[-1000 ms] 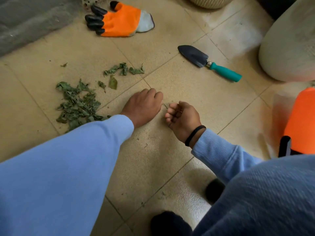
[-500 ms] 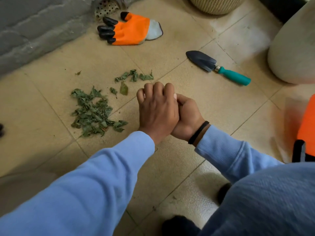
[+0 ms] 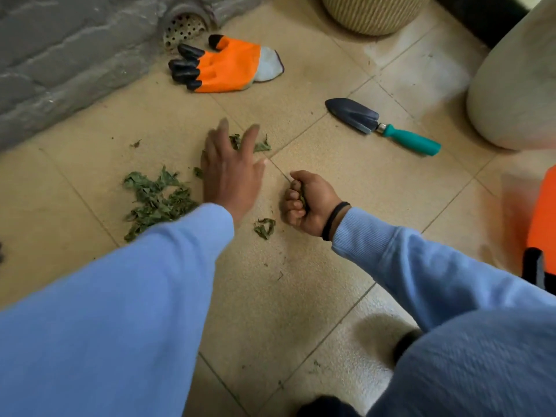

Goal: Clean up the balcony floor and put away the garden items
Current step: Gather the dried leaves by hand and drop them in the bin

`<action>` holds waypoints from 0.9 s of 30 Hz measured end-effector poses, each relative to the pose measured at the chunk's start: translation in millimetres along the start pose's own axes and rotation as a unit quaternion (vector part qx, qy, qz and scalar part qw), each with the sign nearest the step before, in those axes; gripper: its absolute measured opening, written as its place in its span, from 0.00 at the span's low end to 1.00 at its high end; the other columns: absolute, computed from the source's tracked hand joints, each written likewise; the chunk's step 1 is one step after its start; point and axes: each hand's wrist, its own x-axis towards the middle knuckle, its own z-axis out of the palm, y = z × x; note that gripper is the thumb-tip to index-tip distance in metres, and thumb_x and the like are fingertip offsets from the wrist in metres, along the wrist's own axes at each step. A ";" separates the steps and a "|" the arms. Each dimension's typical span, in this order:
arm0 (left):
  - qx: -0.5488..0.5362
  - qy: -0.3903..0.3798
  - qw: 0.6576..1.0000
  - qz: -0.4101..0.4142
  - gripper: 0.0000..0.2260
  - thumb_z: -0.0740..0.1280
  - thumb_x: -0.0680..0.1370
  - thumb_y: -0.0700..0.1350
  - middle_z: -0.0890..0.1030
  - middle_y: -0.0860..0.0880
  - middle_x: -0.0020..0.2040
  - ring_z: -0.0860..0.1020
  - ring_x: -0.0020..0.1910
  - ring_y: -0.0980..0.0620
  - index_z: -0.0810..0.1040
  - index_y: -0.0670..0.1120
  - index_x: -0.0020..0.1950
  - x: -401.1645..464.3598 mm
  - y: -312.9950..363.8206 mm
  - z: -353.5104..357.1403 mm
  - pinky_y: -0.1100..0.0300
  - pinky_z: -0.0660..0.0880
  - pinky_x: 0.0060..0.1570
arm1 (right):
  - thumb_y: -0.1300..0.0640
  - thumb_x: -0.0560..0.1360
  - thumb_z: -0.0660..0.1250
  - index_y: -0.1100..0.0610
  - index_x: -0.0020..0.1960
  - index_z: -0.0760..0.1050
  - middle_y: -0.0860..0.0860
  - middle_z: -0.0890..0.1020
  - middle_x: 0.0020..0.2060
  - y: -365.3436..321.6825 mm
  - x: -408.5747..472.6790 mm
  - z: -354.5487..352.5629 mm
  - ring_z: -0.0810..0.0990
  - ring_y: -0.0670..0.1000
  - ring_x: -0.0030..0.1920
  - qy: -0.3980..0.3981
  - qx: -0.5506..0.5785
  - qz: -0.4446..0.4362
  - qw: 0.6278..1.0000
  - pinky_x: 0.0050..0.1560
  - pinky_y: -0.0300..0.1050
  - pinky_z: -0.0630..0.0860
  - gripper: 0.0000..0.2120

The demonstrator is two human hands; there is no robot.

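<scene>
Dry green leaves lie on the beige tiled floor: a large pile [image 3: 156, 198] at the left, a few leaves [image 3: 261, 145] further back, and a small clump [image 3: 264, 228] between my hands. My left hand [image 3: 231, 173] is blurred, its fingers spread out flat over the far leaves. My right hand [image 3: 307, 203] is curled in a fist around a bunch of leaves, just right of the clump. An orange glove with black fingertips [image 3: 225, 66] lies near the wall. A trowel with a teal handle [image 3: 382, 126] lies to the right.
A grey wall [image 3: 60, 64] with a round drain grate [image 3: 185, 25] runs along the left. A woven pot [image 3: 373, 13] stands at the back, a big pale pot [image 3: 517, 94] at the right. An orange object [image 3: 541, 224] sits at the right edge.
My hands were pressed together; they have parted. The left hand has reached forward to the far leaves, and the right stays fisted with leaves in it. A small clump now lies between them.
</scene>
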 end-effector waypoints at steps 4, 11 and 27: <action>0.052 -0.130 0.990 0.002 0.28 0.66 0.80 0.57 0.62 0.37 0.75 0.63 0.72 0.34 0.61 0.58 0.79 39.3 -13.5 -6.2 0.40 0.71 0.63 | 0.51 0.81 0.57 0.51 0.32 0.64 0.48 0.66 0.24 -1.8 9.3 11.1 0.60 0.46 0.22 0.040 -0.074 -0.008 0.996 0.20 0.35 0.56 0.19; 0.067 -0.044 0.993 0.087 0.14 0.62 0.78 0.30 0.79 0.38 0.58 0.75 0.57 0.36 0.83 0.38 0.59 33.5 -12.9 -1.1 0.44 0.77 0.48 | 0.51 0.81 0.57 0.52 0.31 0.64 0.48 0.65 0.25 0.7 12.9 6.5 0.59 0.46 0.22 0.022 -0.073 -0.009 0.997 0.20 0.35 0.55 0.19; -0.236 0.129 0.962 0.048 0.06 0.71 0.75 0.39 0.86 0.51 0.43 0.80 0.49 0.47 0.87 0.47 0.47 -55.5 61.8 -2.4 0.52 0.75 0.47 | 0.53 0.80 0.54 0.64 0.55 0.74 0.58 0.75 0.47 -5.2 10.1 -2.2 0.77 0.54 0.49 -0.140 0.102 0.021 0.985 0.69 0.42 0.69 0.16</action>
